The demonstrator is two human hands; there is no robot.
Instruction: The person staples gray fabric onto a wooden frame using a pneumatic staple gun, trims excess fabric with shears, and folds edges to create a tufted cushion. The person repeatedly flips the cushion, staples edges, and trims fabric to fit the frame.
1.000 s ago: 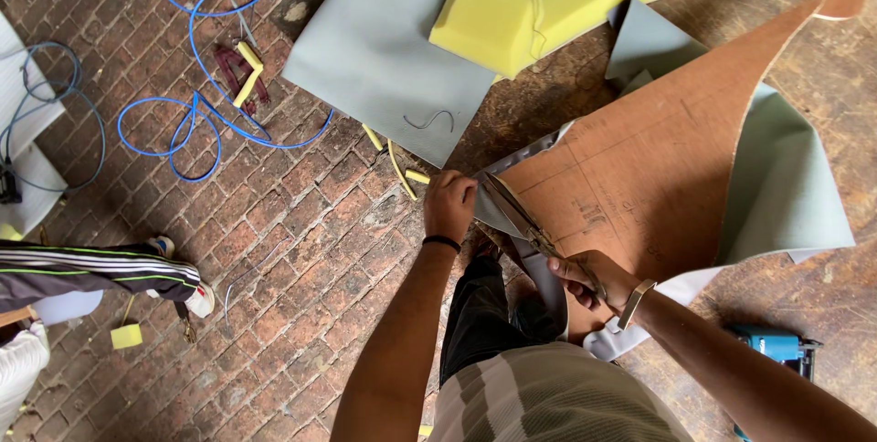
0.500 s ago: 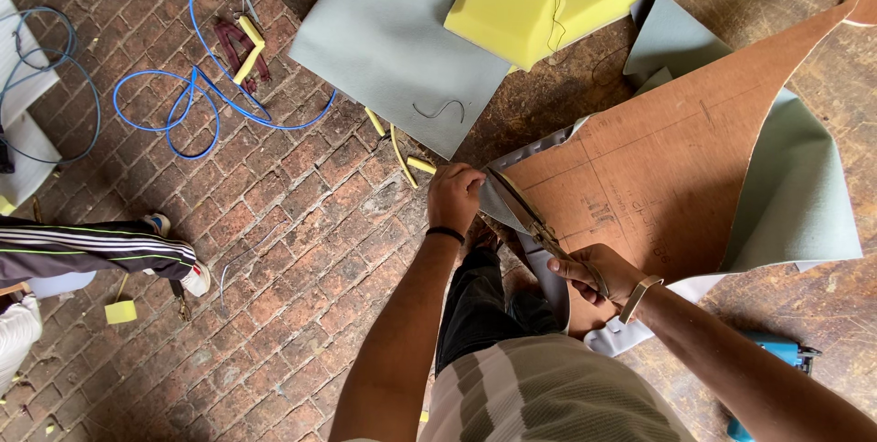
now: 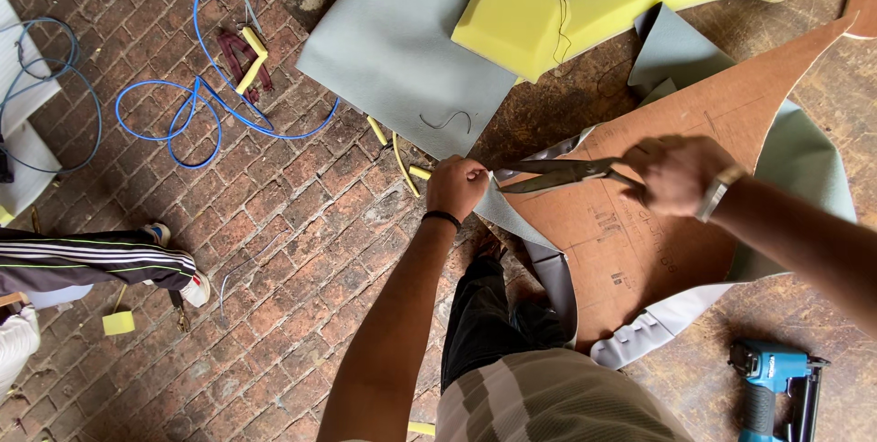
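1. At nine o'clock we see a blue cable (image 3: 196, 99) looped on the brick floor (image 3: 301, 250).
2. At centre, our left hand (image 3: 455, 186) pinches a grey fabric (image 3: 516, 214) strip, fingers pressed together.
3. The scissors (image 3: 557, 173) lie just right of that pinch, blades nearly closed over the fabric.
4. At three o'clock our right hand (image 3: 674, 174) grips the scissors' handles above the cardboard (image 3: 639, 241).
5. At five o'clock sits a blue stapler (image 3: 772, 385).

Yellow foam (image 3: 548, 17) beyond; bare brick floor (image 3: 301, 250) leftward
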